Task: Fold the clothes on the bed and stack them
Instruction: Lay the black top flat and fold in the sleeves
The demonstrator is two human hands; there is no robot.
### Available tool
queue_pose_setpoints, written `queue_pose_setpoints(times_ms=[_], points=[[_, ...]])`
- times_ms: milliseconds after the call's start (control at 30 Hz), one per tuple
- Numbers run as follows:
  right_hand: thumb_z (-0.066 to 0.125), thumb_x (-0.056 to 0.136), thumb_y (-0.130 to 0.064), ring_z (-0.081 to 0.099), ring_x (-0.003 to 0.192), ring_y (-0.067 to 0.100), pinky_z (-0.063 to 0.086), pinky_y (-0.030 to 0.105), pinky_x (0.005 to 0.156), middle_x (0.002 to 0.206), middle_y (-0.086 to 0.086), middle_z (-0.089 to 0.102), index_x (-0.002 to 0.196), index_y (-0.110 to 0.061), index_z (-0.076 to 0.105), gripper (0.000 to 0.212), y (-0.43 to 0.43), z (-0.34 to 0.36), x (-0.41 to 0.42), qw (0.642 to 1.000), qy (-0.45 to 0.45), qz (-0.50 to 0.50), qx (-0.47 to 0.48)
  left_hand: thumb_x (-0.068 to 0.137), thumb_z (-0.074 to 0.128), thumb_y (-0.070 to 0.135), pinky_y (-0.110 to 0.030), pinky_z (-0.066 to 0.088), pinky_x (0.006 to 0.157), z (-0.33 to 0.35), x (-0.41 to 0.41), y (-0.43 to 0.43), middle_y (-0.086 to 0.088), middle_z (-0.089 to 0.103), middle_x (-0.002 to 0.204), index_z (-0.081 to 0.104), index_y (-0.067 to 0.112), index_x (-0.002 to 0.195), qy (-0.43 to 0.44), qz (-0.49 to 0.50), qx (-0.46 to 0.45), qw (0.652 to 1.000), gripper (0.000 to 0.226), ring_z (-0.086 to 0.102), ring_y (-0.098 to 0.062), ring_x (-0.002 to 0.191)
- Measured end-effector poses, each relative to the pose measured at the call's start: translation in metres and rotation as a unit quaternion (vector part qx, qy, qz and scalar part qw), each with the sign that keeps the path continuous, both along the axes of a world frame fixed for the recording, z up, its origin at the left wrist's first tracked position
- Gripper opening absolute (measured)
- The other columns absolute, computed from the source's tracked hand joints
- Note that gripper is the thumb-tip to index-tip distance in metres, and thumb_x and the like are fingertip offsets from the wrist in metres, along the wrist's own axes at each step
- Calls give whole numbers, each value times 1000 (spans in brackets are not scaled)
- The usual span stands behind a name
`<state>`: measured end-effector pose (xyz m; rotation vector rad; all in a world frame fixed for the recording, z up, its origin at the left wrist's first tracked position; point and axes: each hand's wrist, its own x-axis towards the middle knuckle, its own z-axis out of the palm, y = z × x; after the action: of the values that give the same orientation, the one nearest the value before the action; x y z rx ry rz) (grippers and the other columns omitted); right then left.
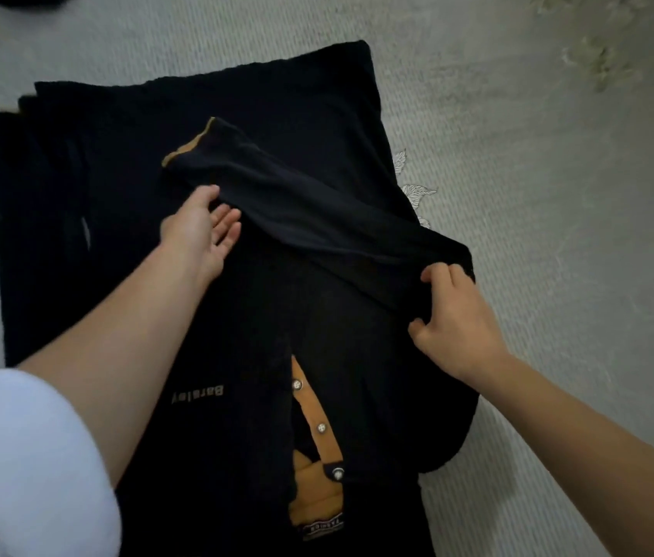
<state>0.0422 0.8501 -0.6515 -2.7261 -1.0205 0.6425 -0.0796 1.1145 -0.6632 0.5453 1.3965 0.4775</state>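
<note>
A dark polo shirt (237, 315) is being kept flat on the bed (538, 195). Beyond its orange button strip (309, 400), the sleeve (297, 203) is being held slantwise across the shirt. Up and left of the strip, the sleeve is being supported by the left hand (201, 231), fingers (229, 223) straight and slightly spread beneath it. Up and right of the strip, the fabric is being pinched by the right hand (458, 315), fingers curled.

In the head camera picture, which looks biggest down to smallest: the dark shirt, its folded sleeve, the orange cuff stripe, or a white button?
1. dark shirt
2. folded sleeve
3. orange cuff stripe
4. white button
</note>
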Motion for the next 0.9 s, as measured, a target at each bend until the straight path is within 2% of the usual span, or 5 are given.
queue_pose_setpoints(times_ms=[333,467,567,667,900], points=[[56,84,-35,51,70,-2,34,12,59,76,-15,55,108,-26,57,25,3,5,0,995,58,71,45,77,61,18,-21,48,62,18,6,42,12,62,69,55,25,68,-9,-19,157,987,13,60,-2,66],[59,86,-33,50,110,14,47,34,91,120,-2,56,128,-18,54,45,24,-2,-4,990,-30,122,68,81,63,14,-19,50,64,5,-27,49,8,66,84,63,27,77,127,-141,224,956,14,64,-7,81],[49,92,-44,13,144,20,21,42,113,156,0,20,148,-26,27,63,40,-9,-13,986,-5,164,-25,84,64,16,-12,49,64,-5,-43,48,12,65,97,65,25,107,144,-159,248,945,25,61,0,86],[45,94,-40,4,146,19,14,41,115,158,3,13,150,-23,19,64,55,-14,-29,982,-20,184,-41,84,64,19,-23,49,82,-8,-71,51,4,62,113,60,24,122,226,-204,298,905,39,60,-7,98],[43,96,-41,-3,147,17,8,39,117,160,1,6,152,-22,10,68,129,-12,-102,959,2,284,22,79,55,4,-40,46,88,10,-183,45,-9,64,102,68,14,100,360,-186,469,785,27,56,-26,97]])
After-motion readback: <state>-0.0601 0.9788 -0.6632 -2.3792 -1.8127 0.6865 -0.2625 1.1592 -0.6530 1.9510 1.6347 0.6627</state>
